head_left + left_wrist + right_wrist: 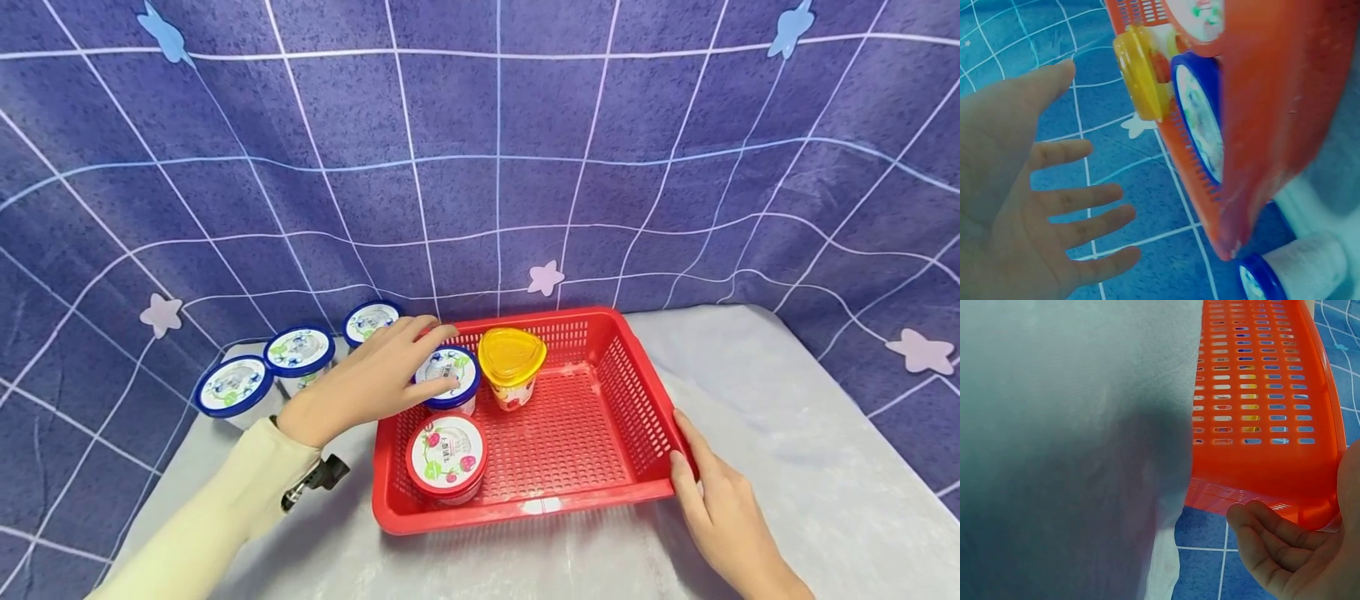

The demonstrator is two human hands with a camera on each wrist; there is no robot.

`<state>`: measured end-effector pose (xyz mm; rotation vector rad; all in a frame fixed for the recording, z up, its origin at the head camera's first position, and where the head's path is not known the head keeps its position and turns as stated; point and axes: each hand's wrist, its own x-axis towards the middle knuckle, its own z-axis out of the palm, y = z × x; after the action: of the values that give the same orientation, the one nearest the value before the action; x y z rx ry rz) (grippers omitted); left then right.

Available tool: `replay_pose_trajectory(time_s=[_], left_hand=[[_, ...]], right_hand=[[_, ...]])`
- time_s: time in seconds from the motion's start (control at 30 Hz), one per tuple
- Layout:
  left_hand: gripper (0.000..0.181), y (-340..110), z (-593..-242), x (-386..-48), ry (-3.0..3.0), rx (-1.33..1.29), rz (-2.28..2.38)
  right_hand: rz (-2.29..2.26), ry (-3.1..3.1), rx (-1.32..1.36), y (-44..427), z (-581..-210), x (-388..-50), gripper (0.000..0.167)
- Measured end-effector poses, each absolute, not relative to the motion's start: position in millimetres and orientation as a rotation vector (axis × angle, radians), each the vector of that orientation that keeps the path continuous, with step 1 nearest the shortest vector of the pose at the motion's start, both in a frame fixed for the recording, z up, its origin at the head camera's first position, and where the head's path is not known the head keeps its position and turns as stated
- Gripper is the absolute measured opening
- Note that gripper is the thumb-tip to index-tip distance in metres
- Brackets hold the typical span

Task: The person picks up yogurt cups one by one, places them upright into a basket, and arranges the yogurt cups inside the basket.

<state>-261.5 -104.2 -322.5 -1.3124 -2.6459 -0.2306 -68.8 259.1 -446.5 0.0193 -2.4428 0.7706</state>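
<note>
A red plastic basket [555,500] with slotted walls stands on the grey cloth. Inside, at its left, are a blue-lidded tub [442,372], a red-lidded tub [447,452] and a cup with a yellow lid [513,354]. My left hand [382,375] hovers over the basket's left side with fingers spread; in the left wrist view its palm [997,200] holds nothing. At the near right corner, my right hand [723,500] grips the basket's rim, thumb on the edge; the right wrist view shows its fingers [1260,550] curved by the basket's corner.
Left of the basket stand three more blue-lidded tubs: one nearest [234,386], one in the middle [299,351], and one farther back [371,321], partly behind my left hand. A blue gridded curtain [465,192] hangs behind the grey-covered table [795,417].
</note>
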Motion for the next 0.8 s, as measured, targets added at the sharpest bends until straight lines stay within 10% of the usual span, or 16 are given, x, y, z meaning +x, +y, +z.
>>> replay_pose_trajectory(time_s=[0.8], left_hand=[[0.057, -175.9, -362.8, -241.2, -2.532, -1.052, -0.349]], right_hand=[[0.757, -2.441, 0.027, 259.7, -445.5, -69.4, 0.055]])
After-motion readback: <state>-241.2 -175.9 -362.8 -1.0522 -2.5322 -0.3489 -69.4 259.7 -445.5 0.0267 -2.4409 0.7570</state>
